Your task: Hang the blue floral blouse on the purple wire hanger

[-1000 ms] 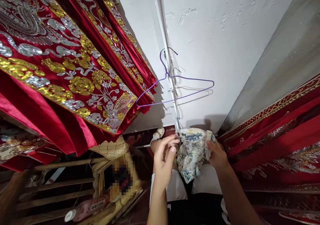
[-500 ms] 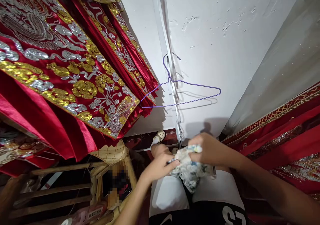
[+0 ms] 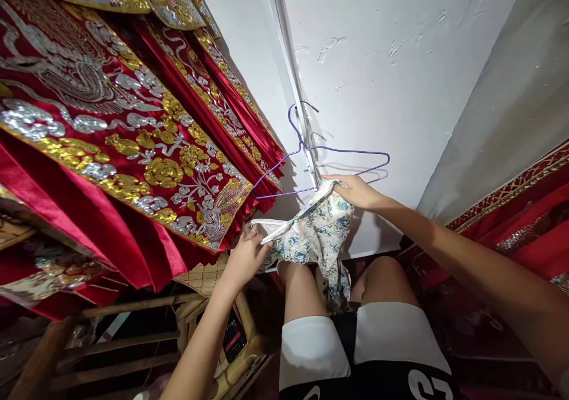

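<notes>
Both my arms are out in front, reaching up and away from my lap. My left hand (image 3: 243,256) sits lower, wrist bent, fingers curled shut in a pinch. My right hand (image 3: 354,191) is higher and further out, arm stretched long from the right edge, fingers closed in a grip with the thumb on top. The two hands are well apart, left below right.

A small floral garment (image 3: 317,234), white with blue and yellow-green print, is stretched slantwise in mid-air between the hands, its upper right corner just below a purple wire hanger (image 3: 320,163) hooked on the far wall; its loose lower part hangs crumpled.
</notes>
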Demonstrator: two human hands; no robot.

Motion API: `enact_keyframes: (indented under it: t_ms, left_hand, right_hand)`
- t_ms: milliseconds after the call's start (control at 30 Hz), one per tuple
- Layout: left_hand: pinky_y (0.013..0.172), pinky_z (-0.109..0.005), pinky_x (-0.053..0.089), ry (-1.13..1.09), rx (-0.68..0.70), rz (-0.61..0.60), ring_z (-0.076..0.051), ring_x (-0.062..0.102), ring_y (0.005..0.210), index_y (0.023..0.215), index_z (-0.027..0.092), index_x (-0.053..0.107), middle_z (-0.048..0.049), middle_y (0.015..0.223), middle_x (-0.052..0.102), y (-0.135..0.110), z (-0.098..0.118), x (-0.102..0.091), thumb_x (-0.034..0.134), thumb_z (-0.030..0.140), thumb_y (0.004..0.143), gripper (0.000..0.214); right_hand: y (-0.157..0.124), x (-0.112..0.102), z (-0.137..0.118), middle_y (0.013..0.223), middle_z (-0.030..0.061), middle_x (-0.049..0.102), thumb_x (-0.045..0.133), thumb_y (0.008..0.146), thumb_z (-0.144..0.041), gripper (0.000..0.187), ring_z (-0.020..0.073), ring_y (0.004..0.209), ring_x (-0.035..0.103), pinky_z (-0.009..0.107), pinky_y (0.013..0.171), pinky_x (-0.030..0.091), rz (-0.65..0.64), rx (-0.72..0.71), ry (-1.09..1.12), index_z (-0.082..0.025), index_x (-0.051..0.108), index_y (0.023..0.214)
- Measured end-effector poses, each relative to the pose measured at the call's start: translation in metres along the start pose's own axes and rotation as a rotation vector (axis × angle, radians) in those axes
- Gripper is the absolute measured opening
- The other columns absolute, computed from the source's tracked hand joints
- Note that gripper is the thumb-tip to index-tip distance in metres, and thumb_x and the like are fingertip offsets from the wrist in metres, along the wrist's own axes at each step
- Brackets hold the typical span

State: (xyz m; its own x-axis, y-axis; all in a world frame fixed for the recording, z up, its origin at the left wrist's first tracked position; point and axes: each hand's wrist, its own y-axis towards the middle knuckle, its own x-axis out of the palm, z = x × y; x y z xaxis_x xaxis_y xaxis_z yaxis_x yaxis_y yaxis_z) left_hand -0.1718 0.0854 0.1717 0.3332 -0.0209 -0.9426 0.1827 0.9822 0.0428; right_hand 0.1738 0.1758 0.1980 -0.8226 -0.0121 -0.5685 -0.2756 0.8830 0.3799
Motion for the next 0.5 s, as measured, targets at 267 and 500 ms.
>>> enact_keyframes:
  t_ms: [267,500]
  left_hand:
    - [0.128,-0.051,0.016,-0.395,0.1,0.145,-0.031,0.023,0.158,0.109,0.019,0.071,-0.0142,0.165,0.037,0.017,-0.001,0.008,0.042,0.054,0.099,0.046]
    - [0.123,-0.046,0.032,-0.728,0.312,0.317,-0.03,0.047,0.146,0.117,0.019,0.066,-0.0144,0.155,0.053,0.04,0.055,-0.021,0.051,0.045,0.1,0.035]
  right_hand:
    - [-0.009,-0.03,0.0,0.057,0.0011,0.051,0.051,0.084,-0.03,0.026,0.0152,0.057,0.04,0.03,0.057,0.024,0.005,0.115,-0.361,-0.021,0.049,0.06]
    - [-0.031,-0.027,-0.022,0.054,0.0006,0.046,0.051,0.08,-0.03,0.026,0.0155,0.055,0.036,0.03,0.056,0.024,0.018,0.187,-0.405,-0.022,0.043,0.058]
